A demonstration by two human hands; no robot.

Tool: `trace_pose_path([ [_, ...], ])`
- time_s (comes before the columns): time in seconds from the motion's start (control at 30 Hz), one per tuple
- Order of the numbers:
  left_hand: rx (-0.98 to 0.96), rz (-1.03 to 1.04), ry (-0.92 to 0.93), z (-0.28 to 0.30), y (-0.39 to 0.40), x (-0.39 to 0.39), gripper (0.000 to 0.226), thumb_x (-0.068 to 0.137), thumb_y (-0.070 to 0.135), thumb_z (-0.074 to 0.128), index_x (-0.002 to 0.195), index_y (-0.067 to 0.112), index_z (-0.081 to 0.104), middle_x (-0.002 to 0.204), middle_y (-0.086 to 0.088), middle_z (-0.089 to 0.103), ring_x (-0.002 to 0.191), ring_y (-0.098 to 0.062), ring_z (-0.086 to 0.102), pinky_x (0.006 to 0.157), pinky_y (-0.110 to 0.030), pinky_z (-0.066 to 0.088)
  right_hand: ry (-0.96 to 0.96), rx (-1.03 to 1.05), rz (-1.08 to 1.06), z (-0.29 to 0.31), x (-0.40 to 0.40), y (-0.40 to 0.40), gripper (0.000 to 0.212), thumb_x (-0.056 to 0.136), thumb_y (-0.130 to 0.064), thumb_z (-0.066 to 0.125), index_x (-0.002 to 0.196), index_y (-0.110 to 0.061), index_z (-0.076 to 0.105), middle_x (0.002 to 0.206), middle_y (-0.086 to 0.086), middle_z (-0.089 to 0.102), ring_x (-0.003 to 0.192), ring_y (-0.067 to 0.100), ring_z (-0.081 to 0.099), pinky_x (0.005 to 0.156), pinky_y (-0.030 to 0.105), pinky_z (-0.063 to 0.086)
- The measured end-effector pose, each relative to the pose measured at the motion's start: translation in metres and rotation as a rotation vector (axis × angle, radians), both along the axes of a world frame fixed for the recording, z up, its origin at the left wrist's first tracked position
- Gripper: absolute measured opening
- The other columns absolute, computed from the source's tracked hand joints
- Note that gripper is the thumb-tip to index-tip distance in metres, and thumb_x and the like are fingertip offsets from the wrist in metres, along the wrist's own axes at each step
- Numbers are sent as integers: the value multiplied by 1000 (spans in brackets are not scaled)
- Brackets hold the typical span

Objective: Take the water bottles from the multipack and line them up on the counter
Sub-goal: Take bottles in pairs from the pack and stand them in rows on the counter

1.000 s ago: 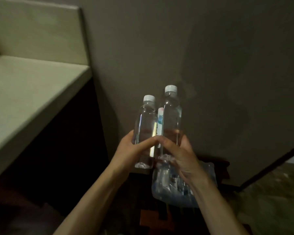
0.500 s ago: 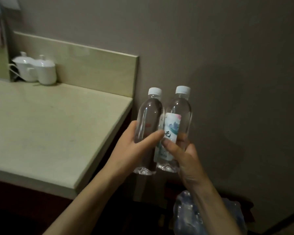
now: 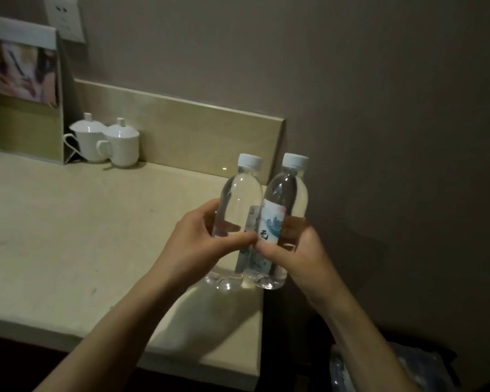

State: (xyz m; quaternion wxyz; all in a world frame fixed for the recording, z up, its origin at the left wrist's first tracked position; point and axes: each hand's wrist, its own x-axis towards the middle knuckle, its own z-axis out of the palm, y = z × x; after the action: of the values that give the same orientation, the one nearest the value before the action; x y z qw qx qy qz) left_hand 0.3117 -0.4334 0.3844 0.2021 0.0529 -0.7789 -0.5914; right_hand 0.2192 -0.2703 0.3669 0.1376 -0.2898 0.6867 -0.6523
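Both hands, left hand [image 3: 193,250] and right hand [image 3: 300,258], each hold one water bottle [image 3: 239,205] above the counter [image 3: 68,236], none placed yet.

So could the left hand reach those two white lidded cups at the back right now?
Probably not yet: the left hand is wrapped around a water bottle. The counter toward the lidded cups looks clear, so once it sets the bottle down, likely yes.
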Motion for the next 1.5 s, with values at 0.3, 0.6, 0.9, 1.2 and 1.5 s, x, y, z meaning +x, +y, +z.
trace_pose_path([
  [0.3,-19,45,-103,2,-64,-14,60,76,16,80,129,22,52,113,-2,70,105,-15,69,94,-45,56,146,149,212,12,-47,-56,66,71,-12,82,129,-16,52,121,3,67,115,16,64,97,39,53],
  [0.6,-51,61,-130,6,-122,-27,67,77,-1,76,134,26,55,122,1,66,111,-16,65,94,-41,56,91,168,316,-1,-73,-115,71,74,-2,77,135,-21,47,129,2,63,121,21,60,102,48,49],
  [0.9,-91,59,-96,7,-201,-74,61,76,-1,78,120,35,57,114,2,69,105,-14,66,86,-34,56,25,189,148,-4,-99,-194,79,73,-7,78,137,-31,39,125,-4,63,119,16,60,103,48,48],
  [1.2,-170,3,-65,0,-281,-114,66,81,13,78,137,25,45,115,9,59,99,-4,57,76,-20,48,20,244,87,10,-110,-256,65,81,4,70,126,-32,40,120,2,63,110,16,64,84,29,56],
  [1.5,-328,26,-25,-15,-314,-136,66,74,25,84,131,25,50,118,10,61,103,-6,61,87,-23,52,38,215,-16,9,-114,-292,68,84,5,64,136,-26,32,125,2,59,107,9,63,77,20,57],
])
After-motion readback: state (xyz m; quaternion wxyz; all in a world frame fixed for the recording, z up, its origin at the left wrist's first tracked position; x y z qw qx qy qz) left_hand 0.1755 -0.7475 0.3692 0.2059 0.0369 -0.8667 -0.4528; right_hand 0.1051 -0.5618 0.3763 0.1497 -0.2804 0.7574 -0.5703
